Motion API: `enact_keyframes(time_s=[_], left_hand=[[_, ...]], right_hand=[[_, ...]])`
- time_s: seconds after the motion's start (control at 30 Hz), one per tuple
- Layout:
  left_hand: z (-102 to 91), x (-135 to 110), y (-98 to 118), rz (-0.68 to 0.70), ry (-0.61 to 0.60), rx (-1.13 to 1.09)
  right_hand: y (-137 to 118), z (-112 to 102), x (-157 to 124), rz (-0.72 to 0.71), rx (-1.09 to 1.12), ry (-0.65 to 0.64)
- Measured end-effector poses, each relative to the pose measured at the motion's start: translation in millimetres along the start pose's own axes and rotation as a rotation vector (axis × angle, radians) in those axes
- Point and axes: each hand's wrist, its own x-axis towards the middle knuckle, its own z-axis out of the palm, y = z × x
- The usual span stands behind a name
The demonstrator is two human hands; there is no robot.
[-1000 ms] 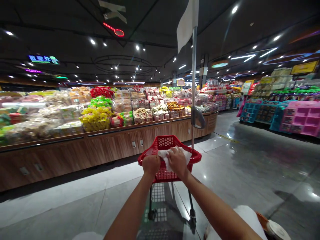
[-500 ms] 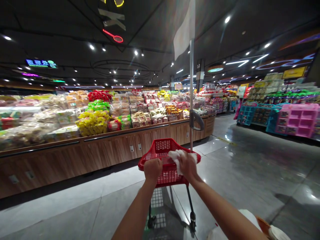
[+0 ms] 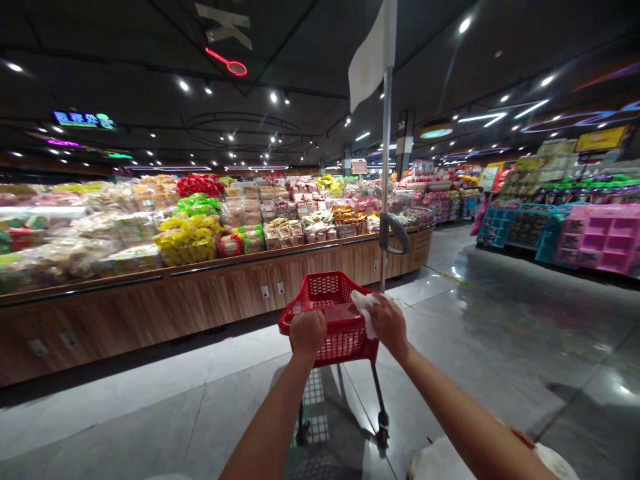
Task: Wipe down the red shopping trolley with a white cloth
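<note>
- Centrally, a white, crumpled, soft cloth (image 3: 369, 308) is held against the right part of a smooth red plastic handle (image 3: 343, 313).
- The cloth is gripped by the right hand (image 3: 390, 325), whose fingers are bent and pressed together over it; how the thumb is placed cannot be told.
- The handle's left part is clasped by the left hand (image 3: 307, 333), closed in a fist, knuckles up.
- The handle is carried along the near side of a red, perforated plastic shopping cart (image 3: 343, 350), which is supported on dark legs with small wheels.
- Just beyond the right hand, a tall grey metal pole (image 3: 386, 167) is seen upright, topped by a white flag (image 3: 373, 63); its lower end is hidden.
- Behind the cart, a long wood-grained counter (image 3: 240, 287) is heaped with colourful packaged goods (image 3: 190, 237).
- Farther right, blue and pink plastic display racks (image 3: 603, 237) are set on a shiny grey tiled floor (image 3: 235, 393).
</note>
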Motion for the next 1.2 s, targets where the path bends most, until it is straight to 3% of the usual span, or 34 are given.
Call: enact_keyframes(time_s=[0.13, 0.2, 0.3, 0.4, 0.47, 0.57, 0.7, 0.8, 0.93, 1.0, 1.1, 1.2], left_hand=[[0.3, 3, 2, 0.010, -0.016, -0.007], [-1.2, 4, -3, 0.040, -0.030, -0.008], [-4.0, 4, -12, 0.063, -0.042, 0.007], [-5.3, 3, -13, 0.044, -0.034, 0.025], [-5.1, 3, -8, 0.013, -0.027, 0.030], [-4.4, 4, 3, -0.034, -0.049, 0.007], [-6.6, 7, 10, -0.027, -0.123, -0.041], [-13.5, 9, -8, 0.055, -0.159, -0.055], [-20.5, 14, -63, 0.190, -0.136, -0.062], [-14.5, 16, -87, 0.169, -0.116, -0.187], [7.3, 13, -98, 0.071, -0.080, -0.376], [27.8, 6, -83, -0.013, -0.063, -0.478]], right_hand=[[-60, 12, 4, -0.078, 0.051, 0.015], [-70, 14, 5, -0.155, 0.073, -0.004], [-40, 10, 3, -0.186, 0.069, -0.035], [5, 2, -1, -0.121, 0.028, -0.034], [14, -2, 0, -0.062, 0.009, -0.024], [-18, 1, 4, 0.003, 0.031, -0.023], [-81, 14, 10, -0.124, 0.105, -0.051], [-70, 14, 11, -0.186, 0.116, -0.083], [3, 5, 12, -0.079, 0.057, -0.103], [26, 5, 14, -0.026, 0.045, -0.092], [13, 13, 16, 0.044, 0.068, -0.035], [-43, 23, 14, 0.009, 0.100, 0.012]])
